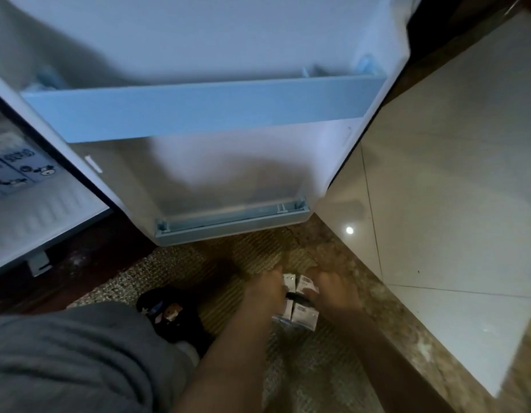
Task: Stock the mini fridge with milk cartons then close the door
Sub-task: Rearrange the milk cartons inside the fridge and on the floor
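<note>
The mini fridge door [222, 168] stands wide open in front of me, its inner side white with a blue upper shelf rail [198, 111] and a low blue bottom rail [231, 219]. At far left, milk cartons [16, 171] with cartoon cow prints sit inside the fridge [34, 216]. On the mat below, a small pack of white milk cartons [301, 299] with a dark band across it lies between my hands. My left hand [264, 290] grips its left side and my right hand [333, 293] grips its right side.
A woven mat [228, 263] covers the floor under the door. My knee in grey cloth [79, 359] fills the lower left, beside a dark slipper [169, 311]. Glossy white tiles [452, 204] and a speckled stone strip [386, 311] lie to the right.
</note>
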A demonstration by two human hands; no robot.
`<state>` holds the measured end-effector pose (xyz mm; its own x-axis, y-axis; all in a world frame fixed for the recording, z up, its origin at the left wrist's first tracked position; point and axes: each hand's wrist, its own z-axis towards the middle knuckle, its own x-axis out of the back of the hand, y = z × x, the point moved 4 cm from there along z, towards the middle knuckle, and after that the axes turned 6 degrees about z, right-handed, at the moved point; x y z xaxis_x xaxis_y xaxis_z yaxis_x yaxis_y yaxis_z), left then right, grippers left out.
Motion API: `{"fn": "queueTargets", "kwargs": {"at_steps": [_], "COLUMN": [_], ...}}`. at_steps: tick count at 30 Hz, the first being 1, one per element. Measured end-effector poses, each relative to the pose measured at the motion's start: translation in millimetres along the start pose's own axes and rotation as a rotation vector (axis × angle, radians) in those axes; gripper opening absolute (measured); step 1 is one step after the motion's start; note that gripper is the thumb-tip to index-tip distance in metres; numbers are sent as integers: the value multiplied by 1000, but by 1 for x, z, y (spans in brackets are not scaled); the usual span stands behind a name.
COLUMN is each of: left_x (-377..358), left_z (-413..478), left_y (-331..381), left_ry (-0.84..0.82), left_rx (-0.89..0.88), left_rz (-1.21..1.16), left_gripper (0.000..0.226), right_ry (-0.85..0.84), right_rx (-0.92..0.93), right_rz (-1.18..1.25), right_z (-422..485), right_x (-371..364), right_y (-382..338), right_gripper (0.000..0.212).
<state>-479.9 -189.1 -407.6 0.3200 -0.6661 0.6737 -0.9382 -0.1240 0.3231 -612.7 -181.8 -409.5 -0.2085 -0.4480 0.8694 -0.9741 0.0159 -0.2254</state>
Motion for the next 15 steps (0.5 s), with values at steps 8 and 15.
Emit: {"fn": "queueTargets", "kwargs": {"at_steps": [8,15], "left_x": [39,108], "left_z": [-29,-72], "left_y": [5,7], "left_ry": [-44,49], "left_rx": [-123,-210], "left_rz": [76,235], "left_gripper": [35,38], "right_ry": [35,87], "right_rx": [54,236], "right_rz": [9,-57], "right_z": [-18,-47], "right_x": [50,119], "right_y": [-19,-70], "right_gripper": [19,21]}}
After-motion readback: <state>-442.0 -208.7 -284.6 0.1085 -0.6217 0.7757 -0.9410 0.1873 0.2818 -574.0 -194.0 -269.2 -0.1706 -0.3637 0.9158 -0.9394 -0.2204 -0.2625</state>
